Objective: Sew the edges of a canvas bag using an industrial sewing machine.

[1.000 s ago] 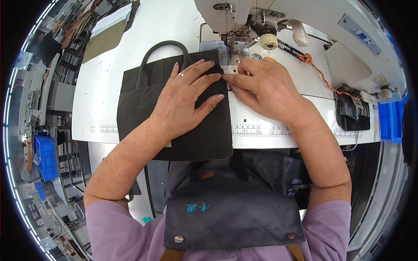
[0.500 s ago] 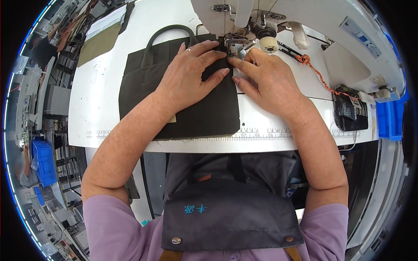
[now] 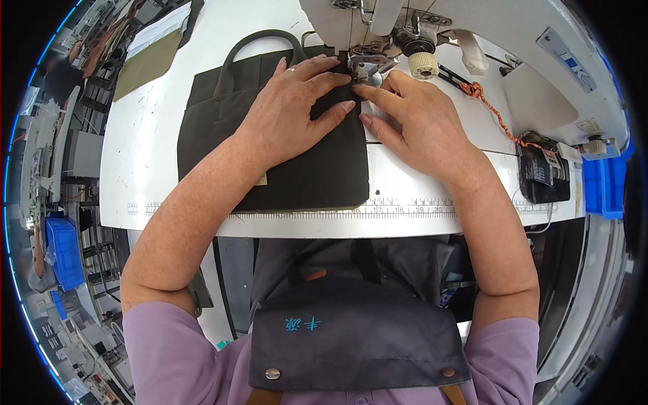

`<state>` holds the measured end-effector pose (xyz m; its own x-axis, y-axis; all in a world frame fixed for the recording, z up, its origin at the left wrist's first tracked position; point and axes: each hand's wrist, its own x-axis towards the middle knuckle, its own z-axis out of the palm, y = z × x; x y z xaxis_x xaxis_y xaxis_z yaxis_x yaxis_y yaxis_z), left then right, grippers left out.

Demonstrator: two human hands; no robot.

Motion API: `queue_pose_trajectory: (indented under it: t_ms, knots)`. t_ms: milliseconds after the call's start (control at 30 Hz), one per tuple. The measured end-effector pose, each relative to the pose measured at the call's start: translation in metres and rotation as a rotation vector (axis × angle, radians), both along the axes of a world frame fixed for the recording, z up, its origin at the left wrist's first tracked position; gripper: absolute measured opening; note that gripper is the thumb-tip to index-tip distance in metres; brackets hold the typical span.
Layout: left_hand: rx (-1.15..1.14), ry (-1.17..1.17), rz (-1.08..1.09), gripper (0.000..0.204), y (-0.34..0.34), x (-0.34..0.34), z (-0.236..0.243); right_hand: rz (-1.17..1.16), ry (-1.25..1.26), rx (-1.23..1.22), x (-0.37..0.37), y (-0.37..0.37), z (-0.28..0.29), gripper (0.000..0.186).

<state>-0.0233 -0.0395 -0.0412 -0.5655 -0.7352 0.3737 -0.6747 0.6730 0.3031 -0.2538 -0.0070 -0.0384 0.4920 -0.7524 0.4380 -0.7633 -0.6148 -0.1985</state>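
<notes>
A dark olive fabric bag piece (image 3: 317, 175) with a looped handle (image 3: 266, 34) lies flat on the white sewing table. My left hand (image 3: 297, 101) rests palm down on it, fingers spread, with the fingertips close to the presser foot (image 3: 356, 69) of the sewing machine (image 3: 459, 23). At the piece's right edge is my right hand (image 3: 422, 118), its index fingertip touching the fabric beside the foot and its thumb apart below. Its other fingers are partly hidden behind the index finger. The fabric's upper right corner sits under the machine head.
A printed ruler (image 3: 398, 208) runs along the table's front edge. Right of the machine are an orange cord (image 3: 496, 115) and a black pouch (image 3: 540, 174). Papers and olive fabric (image 3: 145, 71) lie at the far left. Blue bins (image 3: 65, 253) stand beyond the table.
The bag piece has shifted slightly away from me, up along the machine, and both hands keep their places on it. The whole view has also moved a little.
</notes>
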Motion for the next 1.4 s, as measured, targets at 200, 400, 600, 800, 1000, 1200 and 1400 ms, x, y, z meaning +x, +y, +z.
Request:
queue_pose_trajectory:
  t_ms: [200,400,600,800,1000,1200,1400]
  knots:
    - [-0.060,-0.015,-0.007,0.040,-0.002,0.000,-0.004,-0.014,-0.003,0.014,0.000,-0.001,-0.001,0.032]
    - [-0.031,-0.030,-0.036,0.040,-0.005,0.004,-0.004,-0.025,-0.179,0.150,-0.005,-0.001,0.004,0.028]
    - [-0.019,-0.015,-0.020,0.039,-0.004,0.000,-0.001,-0.059,-0.880,0.261,-0.007,-0.015,-0.003,0.036]
    - [-0.035,-0.052,-0.012,0.042,-0.006,0.003,-0.005,-0.001,-1.095,0.365,-0.014,-0.029,0.002,0.038]
    - [-0.033,-0.048,-0.028,0.042,-0.003,0.003,-0.005,0.033,-1.107,0.354,-0.016,-0.031,0.002,0.038]
    - [-0.017,-0.059,-0.022,0.043,0.002,0.003,-0.005,-0.028,-1.109,0.397,-0.016,-0.030,0.000,0.040]
    - [-0.011,-0.066,-0.009,0.043,0.003,0.002,-0.003,0.007,-0.888,0.406,-0.014,-0.024,-0.008,0.036]
